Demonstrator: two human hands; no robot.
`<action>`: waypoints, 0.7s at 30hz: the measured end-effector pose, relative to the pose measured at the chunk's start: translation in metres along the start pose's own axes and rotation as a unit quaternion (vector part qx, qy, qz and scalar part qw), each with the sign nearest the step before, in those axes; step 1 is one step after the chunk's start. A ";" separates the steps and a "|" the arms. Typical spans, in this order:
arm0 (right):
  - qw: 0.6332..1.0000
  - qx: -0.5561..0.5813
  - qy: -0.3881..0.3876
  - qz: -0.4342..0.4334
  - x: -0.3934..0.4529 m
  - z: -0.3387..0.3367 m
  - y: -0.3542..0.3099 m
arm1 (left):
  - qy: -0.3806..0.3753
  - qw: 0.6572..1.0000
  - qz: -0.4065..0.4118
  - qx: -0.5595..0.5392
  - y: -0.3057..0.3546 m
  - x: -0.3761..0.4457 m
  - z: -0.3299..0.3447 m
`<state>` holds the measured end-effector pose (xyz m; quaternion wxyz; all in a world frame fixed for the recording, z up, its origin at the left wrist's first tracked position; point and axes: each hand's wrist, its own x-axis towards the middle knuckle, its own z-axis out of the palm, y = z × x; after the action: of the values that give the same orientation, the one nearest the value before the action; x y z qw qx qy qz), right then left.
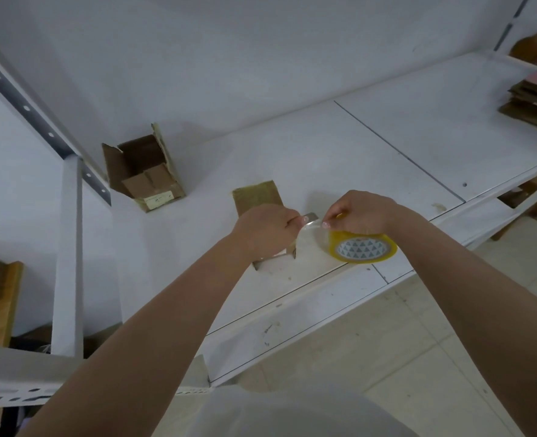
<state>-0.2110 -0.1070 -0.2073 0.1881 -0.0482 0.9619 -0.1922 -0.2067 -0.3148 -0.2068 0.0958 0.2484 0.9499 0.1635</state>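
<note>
A yellowish roll of clear packing tape [363, 247] hangs just above the white shelf [386, 159], near its front edge. My right hand [360, 212] grips the roll from above and its thumb and forefinger pinch the loose strip of tape [309, 230]. My left hand [265, 227] is curled round a small metal blade [310, 217] whose tip meets the strip. Behind and under my left hand stands a small closed cardboard box [256, 197], partly hidden by that hand.
An open cardboard box [142, 171] with taped flaps stands at the back left of the shelf. Flattened cardboard [535, 96] is stacked at the far right. A white metal upright [67, 253] rises at the left. A tiled floor [402, 342] lies below the shelf front.
</note>
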 end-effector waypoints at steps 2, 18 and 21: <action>1.000 0.005 0.005 0.003 0.001 0.001 -0.001 | -0.016 1.000 -0.002 0.013 -0.002 0.001 0.002; 0.995 0.045 0.081 0.022 -0.001 0.008 -0.001 | -0.053 0.983 -0.053 0.167 0.017 0.015 0.006; 0.995 0.055 0.078 0.013 0.000 0.013 -0.004 | -0.072 0.981 -0.056 0.168 0.014 0.012 0.009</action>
<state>-0.2057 -0.1154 -0.2162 0.1174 -0.0100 0.9622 -0.2457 -0.2085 -0.2949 -0.2119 0.1298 0.2185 0.9669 -0.0227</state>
